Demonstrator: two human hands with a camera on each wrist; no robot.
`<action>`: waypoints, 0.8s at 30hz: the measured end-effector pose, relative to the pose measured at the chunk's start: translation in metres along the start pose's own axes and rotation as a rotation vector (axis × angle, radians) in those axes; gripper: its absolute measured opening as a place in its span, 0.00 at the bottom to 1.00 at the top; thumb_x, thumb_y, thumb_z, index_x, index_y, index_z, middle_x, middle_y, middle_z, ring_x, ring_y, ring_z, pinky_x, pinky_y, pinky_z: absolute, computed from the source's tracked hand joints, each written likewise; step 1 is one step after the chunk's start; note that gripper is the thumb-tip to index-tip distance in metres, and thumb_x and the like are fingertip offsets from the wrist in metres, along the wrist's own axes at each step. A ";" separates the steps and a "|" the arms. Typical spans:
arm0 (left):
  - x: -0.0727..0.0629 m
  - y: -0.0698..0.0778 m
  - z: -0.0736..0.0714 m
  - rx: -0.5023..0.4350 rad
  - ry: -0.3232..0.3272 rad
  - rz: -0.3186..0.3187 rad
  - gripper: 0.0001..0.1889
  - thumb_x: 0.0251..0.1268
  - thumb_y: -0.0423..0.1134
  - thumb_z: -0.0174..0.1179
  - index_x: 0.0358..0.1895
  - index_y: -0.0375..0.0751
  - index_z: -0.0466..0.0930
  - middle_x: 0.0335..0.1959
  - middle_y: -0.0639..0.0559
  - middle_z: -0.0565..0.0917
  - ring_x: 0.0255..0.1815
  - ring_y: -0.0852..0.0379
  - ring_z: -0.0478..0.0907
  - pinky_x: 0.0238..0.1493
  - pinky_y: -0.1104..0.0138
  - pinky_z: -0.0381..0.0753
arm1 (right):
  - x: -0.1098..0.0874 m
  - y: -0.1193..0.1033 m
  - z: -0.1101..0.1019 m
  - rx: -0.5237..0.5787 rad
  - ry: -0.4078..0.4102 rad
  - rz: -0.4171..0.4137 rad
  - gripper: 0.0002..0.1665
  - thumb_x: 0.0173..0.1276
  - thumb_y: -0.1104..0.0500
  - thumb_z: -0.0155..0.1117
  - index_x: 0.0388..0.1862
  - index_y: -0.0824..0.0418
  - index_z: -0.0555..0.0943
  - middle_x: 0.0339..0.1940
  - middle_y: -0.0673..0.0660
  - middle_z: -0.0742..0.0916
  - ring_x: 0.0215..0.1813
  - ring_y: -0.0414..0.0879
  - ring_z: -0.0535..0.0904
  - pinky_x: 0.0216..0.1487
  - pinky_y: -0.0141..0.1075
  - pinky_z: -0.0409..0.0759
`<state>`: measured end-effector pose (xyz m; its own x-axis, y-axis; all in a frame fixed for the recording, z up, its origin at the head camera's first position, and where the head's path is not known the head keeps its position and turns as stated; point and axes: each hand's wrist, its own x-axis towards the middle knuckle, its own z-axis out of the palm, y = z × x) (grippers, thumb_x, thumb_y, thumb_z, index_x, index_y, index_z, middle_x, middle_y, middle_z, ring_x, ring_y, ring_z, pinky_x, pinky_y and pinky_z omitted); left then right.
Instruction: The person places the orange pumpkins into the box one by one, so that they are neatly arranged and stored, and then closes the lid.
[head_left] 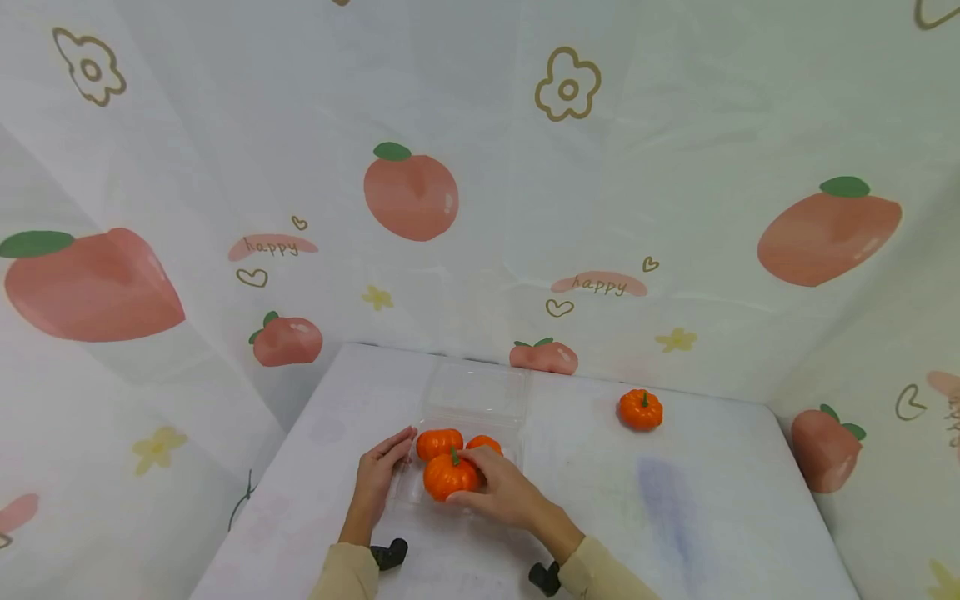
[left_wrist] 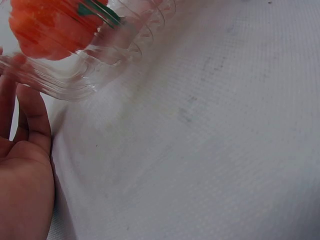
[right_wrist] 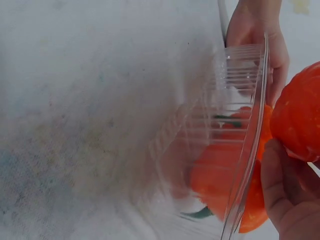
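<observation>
My right hand (head_left: 506,492) grips a small orange toy pumpkin (head_left: 450,477) with a green stem, thumb on its near side. It is held above the rim of a clear plastic clamshell box (right_wrist: 240,165). Inside the box are two more toy pumpkins, one at the left (head_left: 439,443) and one partly hidden behind my right hand (head_left: 483,442). My left hand (head_left: 377,477) rests along the box's left side, fingers stretched out against the wall. In the left wrist view, a pumpkin (left_wrist: 55,27) shows through the ribbed plastic.
Another orange pumpkin (head_left: 641,410) sits toward the back right of the white-covered table (head_left: 585,467). The box's clear lid (head_left: 477,390) lies folded back behind it. A printed curtain (head_left: 480,292) stands around the table.
</observation>
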<state>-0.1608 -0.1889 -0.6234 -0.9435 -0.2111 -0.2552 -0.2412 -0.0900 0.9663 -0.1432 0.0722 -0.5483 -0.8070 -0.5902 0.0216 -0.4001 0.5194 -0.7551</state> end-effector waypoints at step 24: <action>-0.003 0.002 0.000 -0.024 -0.018 0.010 0.23 0.72 0.46 0.63 0.66 0.41 0.80 0.60 0.57 0.87 0.49 0.71 0.83 0.50 0.78 0.82 | 0.004 -0.008 0.009 -0.171 0.051 -0.070 0.35 0.67 0.29 0.62 0.61 0.52 0.81 0.46 0.49 0.87 0.43 0.37 0.79 0.47 0.29 0.82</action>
<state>-0.1581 -0.1880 -0.6209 -0.9498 -0.1949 -0.2448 -0.2266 -0.1110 0.9676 -0.1392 0.0608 -0.5480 -0.7940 -0.5986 0.1066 -0.5204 0.5784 -0.6283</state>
